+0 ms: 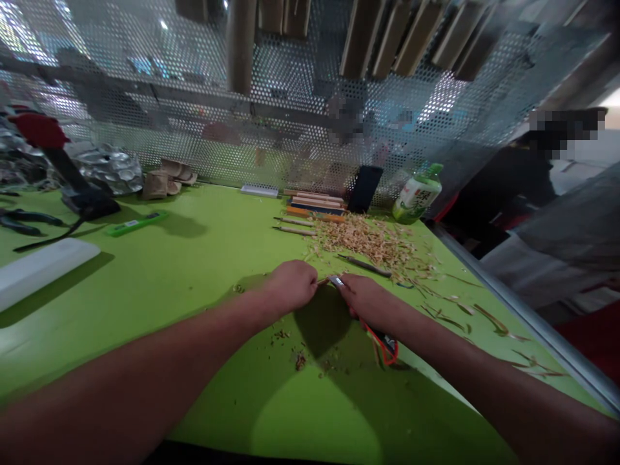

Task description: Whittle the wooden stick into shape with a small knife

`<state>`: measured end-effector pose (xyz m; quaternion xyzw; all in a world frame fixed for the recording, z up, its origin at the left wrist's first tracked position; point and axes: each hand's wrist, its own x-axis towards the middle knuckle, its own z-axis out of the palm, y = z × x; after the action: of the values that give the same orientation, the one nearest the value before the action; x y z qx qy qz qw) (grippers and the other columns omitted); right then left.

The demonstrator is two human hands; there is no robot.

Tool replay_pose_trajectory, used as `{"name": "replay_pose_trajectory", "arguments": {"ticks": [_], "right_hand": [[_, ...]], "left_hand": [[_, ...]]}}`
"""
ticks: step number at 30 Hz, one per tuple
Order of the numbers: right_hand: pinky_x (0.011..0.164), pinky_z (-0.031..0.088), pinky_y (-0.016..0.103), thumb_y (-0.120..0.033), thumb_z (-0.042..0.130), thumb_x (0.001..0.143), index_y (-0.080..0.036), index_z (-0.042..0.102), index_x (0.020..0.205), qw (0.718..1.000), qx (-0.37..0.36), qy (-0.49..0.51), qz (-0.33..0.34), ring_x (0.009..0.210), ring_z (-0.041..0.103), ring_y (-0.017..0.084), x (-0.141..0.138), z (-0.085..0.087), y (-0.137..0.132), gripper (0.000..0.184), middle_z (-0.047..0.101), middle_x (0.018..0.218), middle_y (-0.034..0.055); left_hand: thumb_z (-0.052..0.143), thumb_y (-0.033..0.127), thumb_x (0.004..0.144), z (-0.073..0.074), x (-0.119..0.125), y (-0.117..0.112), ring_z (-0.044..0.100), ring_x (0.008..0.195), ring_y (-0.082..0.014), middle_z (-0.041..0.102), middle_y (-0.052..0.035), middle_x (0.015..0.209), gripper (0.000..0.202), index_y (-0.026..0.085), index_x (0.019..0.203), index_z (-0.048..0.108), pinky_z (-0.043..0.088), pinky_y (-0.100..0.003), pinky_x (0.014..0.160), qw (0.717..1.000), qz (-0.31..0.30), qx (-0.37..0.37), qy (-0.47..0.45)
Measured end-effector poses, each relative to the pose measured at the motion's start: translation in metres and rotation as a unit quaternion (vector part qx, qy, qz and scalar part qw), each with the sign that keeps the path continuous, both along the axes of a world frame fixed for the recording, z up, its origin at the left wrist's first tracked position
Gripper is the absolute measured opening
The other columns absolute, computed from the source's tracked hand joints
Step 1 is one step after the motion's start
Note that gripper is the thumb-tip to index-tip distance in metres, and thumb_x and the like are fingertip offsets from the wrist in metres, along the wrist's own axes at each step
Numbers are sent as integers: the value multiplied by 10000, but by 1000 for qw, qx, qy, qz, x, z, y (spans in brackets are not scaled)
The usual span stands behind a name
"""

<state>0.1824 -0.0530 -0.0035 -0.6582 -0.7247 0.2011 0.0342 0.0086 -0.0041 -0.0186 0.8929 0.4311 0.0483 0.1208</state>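
Over the green tabletop, my left hand (295, 284) is closed around a thin wooden stick (322, 281), whose short end points right. My right hand (364, 298) is wrapped around a utility knife (387, 345) with a black and red handle. Its silver front end (335, 281) meets or nearly touches the tip of the stick; I cannot tell which. Most of the stick is hidden in my left fist. Small dark crumbs (300, 360) lie on the table below my hands. Just beyond my right hand rests a dark slim carving tool (364, 265).
A heap of wood shavings (368, 237) spreads at the back right, near a green-capped bottle (417, 194) and a dark upright phone-like slab (365, 188). At left are a white block (46, 268), pliers (29, 219) and a red-and-black power tool (58, 155). A person (513, 181) is beyond the right edge.
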Motion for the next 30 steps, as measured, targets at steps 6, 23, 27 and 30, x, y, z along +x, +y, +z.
{"name": "replay_pose_trajectory", "arguments": {"ticks": [6, 23, 27, 30], "right_hand": [[633, 394, 234, -139, 351, 927, -126, 611, 921, 993, 2, -93, 67, 722, 594, 154, 1, -1, 6, 260, 666, 862, 123], [683, 431, 261, -125, 369, 899, -118, 662, 953, 992, 6, -103, 68, 773, 637, 181, -4, 2, 7, 297, 690, 877, 132], [581, 398, 249, -121, 354, 895, -125, 655, 845, 992, -11, -104, 66, 650, 615, 160, -3, 2, 9, 306, 682, 758, 108], [603, 398, 248, -111, 376, 880, -122, 656, 835, 991, -9, -109, 73, 677, 619, 164, -3, 0, 9, 284, 682, 771, 113]], "left_hand": [[464, 243, 834, 2, 1, 0, 612, 746, -186, 685, -80, 819, 269, 167, 799, 719, 490, -298, 726, 1000, -2, -3, 2], [455, 231, 849, 8, 5, -2, 642, 828, -212, 698, -111, 854, 301, 146, 842, 743, 504, -330, 808, 999, -7, 10, 39], [455, 228, 844, 7, 6, -2, 644, 855, -236, 700, -127, 869, 303, 140, 846, 745, 507, -355, 816, 999, -10, 16, 42], [460, 223, 838, 6, 6, -1, 646, 857, -229, 702, -119, 875, 295, 150, 844, 746, 506, -342, 819, 999, -9, 19, 42]]}}
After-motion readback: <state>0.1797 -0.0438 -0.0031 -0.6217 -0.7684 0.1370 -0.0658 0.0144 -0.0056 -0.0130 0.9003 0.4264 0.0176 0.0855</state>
